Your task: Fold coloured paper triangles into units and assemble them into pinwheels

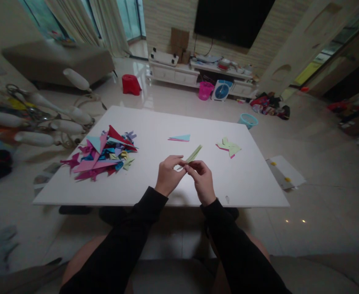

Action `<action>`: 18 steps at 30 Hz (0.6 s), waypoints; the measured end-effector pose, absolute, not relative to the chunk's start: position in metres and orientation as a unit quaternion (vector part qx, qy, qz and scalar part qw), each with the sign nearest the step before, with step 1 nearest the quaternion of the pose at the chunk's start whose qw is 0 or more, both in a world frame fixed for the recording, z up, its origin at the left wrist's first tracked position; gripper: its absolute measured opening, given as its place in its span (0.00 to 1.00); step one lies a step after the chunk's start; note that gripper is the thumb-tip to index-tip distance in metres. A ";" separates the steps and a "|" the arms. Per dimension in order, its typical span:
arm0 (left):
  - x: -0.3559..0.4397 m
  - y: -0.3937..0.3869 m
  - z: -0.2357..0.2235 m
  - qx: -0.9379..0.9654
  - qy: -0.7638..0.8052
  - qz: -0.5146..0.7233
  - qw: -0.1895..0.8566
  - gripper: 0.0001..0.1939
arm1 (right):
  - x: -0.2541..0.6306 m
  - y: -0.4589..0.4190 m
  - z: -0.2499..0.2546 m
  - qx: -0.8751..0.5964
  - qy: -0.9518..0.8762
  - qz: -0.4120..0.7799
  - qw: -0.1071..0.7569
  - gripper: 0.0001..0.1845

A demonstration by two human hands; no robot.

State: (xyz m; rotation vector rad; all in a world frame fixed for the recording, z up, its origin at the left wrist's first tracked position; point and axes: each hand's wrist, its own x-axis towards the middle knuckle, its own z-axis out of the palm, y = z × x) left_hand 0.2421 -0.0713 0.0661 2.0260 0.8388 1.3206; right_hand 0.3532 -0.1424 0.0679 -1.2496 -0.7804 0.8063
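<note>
Worn on the seated person's head, the one camera looks forward and steeply down, past both black sleeves [108,253]. It's close above the left hand [169,174] and right hand [202,179], which fall about mid-view, and takes in the white surface [155,126] from near edge to far. Beyond, it reaches across the tiled floor [164,98] to the TV cabinet [175,76] and television [234,20], cut by the top edge; the wide view makes the room's sides lean outward.

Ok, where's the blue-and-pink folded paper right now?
In the head view, the blue-and-pink folded paper lies on the white table beyond the left hand, between the colorful paper pile at left and the green folded piece at right.
</note>
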 end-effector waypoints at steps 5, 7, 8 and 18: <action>0.242 -0.070 0.070 0.760 0.278 0.486 0.330 0.06 | 0.353 -0.137 0.065 -0.536 -0.327 0.347 0.696 0.12; 0.242 -0.070 0.072 0.748 0.265 0.487 0.365 0.05 | 0.353 -0.135 0.064 -0.539 -0.311 0.343 0.703 0.12; 0.241 -0.070 0.072 0.737 0.261 0.487 0.389 0.04 | 0.353 -0.135 0.064 -0.540 -0.303 0.345 0.705 0.12; 0.239 -0.070 0.071 0.560 0.287 0.453 0.631 0.18 | 0.353 -0.136 0.065 -0.528 -0.264 0.376 0.714 0.13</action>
